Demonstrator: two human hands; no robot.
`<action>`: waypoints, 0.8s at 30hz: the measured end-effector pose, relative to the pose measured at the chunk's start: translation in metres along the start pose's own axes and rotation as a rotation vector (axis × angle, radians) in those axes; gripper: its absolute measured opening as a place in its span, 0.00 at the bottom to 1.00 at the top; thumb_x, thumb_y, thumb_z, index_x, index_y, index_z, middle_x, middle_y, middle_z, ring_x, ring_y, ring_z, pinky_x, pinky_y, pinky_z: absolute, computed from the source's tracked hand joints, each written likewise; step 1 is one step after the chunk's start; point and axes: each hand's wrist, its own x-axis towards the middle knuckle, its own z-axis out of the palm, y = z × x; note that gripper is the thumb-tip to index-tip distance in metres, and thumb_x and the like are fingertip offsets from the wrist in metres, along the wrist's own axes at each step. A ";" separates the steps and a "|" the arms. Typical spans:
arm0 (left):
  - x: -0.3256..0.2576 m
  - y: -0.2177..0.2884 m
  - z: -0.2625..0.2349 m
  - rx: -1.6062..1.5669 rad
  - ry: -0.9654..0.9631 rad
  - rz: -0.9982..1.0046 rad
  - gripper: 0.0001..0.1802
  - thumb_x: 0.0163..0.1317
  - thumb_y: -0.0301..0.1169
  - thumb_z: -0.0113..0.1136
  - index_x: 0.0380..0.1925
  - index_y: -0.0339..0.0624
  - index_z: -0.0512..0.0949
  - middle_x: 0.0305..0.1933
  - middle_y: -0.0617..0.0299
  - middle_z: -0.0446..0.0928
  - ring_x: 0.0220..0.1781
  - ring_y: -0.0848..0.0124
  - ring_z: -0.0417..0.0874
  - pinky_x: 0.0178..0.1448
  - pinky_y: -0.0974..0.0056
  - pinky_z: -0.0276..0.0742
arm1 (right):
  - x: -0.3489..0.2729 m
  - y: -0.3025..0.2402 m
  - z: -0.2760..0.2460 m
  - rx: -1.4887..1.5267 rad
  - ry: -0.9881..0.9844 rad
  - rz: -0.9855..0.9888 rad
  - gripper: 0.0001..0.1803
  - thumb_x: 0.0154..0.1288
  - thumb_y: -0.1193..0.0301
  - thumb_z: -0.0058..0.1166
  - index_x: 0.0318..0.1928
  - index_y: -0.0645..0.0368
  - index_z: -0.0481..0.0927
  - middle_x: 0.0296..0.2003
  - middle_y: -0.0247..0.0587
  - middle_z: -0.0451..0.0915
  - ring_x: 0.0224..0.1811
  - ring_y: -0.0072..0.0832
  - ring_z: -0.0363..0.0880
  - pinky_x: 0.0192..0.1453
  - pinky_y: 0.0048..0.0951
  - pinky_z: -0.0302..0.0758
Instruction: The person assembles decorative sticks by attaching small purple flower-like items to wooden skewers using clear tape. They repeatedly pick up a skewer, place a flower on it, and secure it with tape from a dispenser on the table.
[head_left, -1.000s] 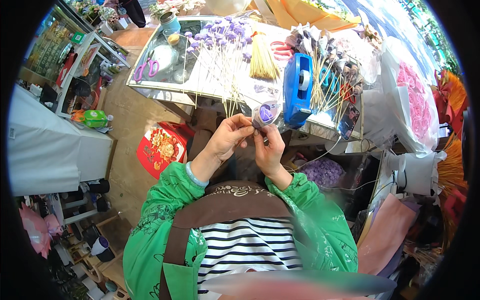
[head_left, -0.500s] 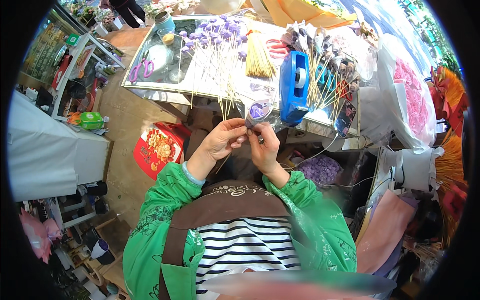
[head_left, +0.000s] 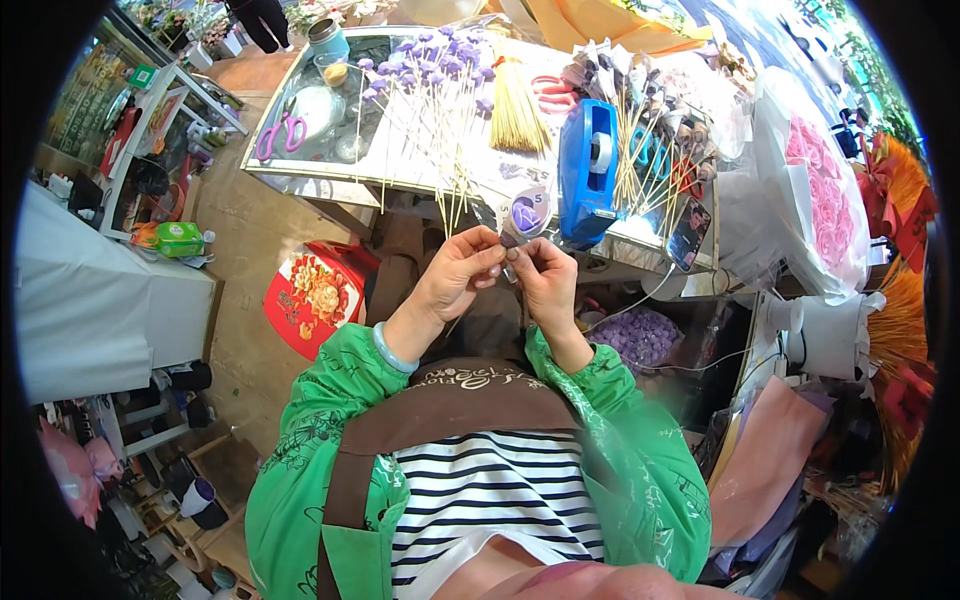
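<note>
Just before the near edge of the table, a single purple flower (head_left: 525, 215) is wrapped in a small cone of pale printed paper. My left hand (head_left: 455, 275) pinches the base of the wrap, with thumb and forefinger pressed together. On the other side, my right hand (head_left: 548, 285) also pinches the base, its fingertips almost meeting those of the left. Part of the wrap is hidden behind the fingers. A thin stem runs down below my left hand.
On the table lie purple flowers on sticks (head_left: 435, 62), a bundle of straw-coloured sticks (head_left: 518, 115), a blue tape dispenser (head_left: 588, 175), purple scissors (head_left: 284, 137) and a phone (head_left: 690, 235). A red floral box (head_left: 315, 300) stands on the floor; a pink bouquet (head_left: 820, 200) is at the right.
The wrapped flower has shifted slightly right and its opening shows more of the bloom. My right hand has moved a little right and turned; both hands keep pinching at the base.
</note>
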 end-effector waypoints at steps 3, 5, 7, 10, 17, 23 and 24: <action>-0.002 0.000 0.002 0.020 -0.009 0.017 0.06 0.59 0.27 0.60 0.35 0.44 0.75 0.33 0.68 0.77 0.27 0.82 0.69 0.27 0.79 0.62 | 0.000 -0.003 -0.003 -0.019 -0.035 -0.013 0.10 0.62 0.71 0.58 0.25 0.61 0.74 0.19 0.23 0.71 0.19 0.08 0.62 0.20 0.13 0.57; -0.003 0.000 0.005 0.039 -0.007 0.042 0.07 0.59 0.27 0.60 0.37 0.42 0.75 0.32 0.68 0.76 0.27 0.83 0.70 0.28 0.80 0.61 | 0.000 -0.006 -0.006 -0.064 -0.052 -0.012 0.10 0.62 0.71 0.57 0.25 0.61 0.74 0.19 0.23 0.71 0.18 0.08 0.62 0.20 0.13 0.57; -0.005 -0.001 0.009 0.073 0.008 0.067 0.07 0.59 0.27 0.60 0.37 0.42 0.75 0.31 0.69 0.76 0.27 0.84 0.69 0.28 0.80 0.61 | -0.001 -0.010 -0.007 -0.082 -0.064 -0.010 0.11 0.62 0.72 0.57 0.24 0.61 0.74 0.19 0.23 0.71 0.18 0.08 0.62 0.20 0.13 0.57; -0.007 -0.001 0.016 0.108 0.020 0.098 0.07 0.59 0.27 0.60 0.37 0.42 0.75 0.31 0.69 0.77 0.27 0.85 0.69 0.28 0.80 0.61 | -0.003 -0.017 -0.006 -0.086 -0.078 -0.017 0.10 0.62 0.73 0.57 0.25 0.61 0.75 0.19 0.23 0.72 0.19 0.08 0.62 0.21 0.13 0.58; -0.008 0.006 0.014 0.153 0.073 0.208 0.05 0.58 0.25 0.60 0.34 0.40 0.75 0.32 0.63 0.79 0.25 0.81 0.71 0.26 0.78 0.60 | 0.016 -0.042 -0.054 -0.294 0.111 -0.089 0.04 0.61 0.75 0.53 0.31 0.64 0.78 0.24 0.28 0.74 0.25 0.14 0.68 0.29 0.18 0.66; -0.006 0.006 0.010 0.139 0.078 0.283 0.05 0.57 0.23 0.60 0.33 0.41 0.75 0.32 0.60 0.79 0.26 0.80 0.71 0.25 0.78 0.60 | 0.083 -0.027 -0.117 -0.354 0.211 -0.136 0.14 0.63 0.71 0.53 0.45 0.67 0.71 0.31 0.39 0.79 0.33 0.20 0.77 0.38 0.20 0.71; -0.006 0.006 0.010 0.137 0.077 0.289 0.05 0.57 0.23 0.60 0.33 0.41 0.75 0.32 0.60 0.79 0.26 0.80 0.71 0.25 0.78 0.60 | 0.092 -0.023 -0.120 -0.317 0.164 0.004 0.16 0.63 0.71 0.53 0.48 0.67 0.69 0.33 0.41 0.80 0.34 0.21 0.77 0.40 0.21 0.71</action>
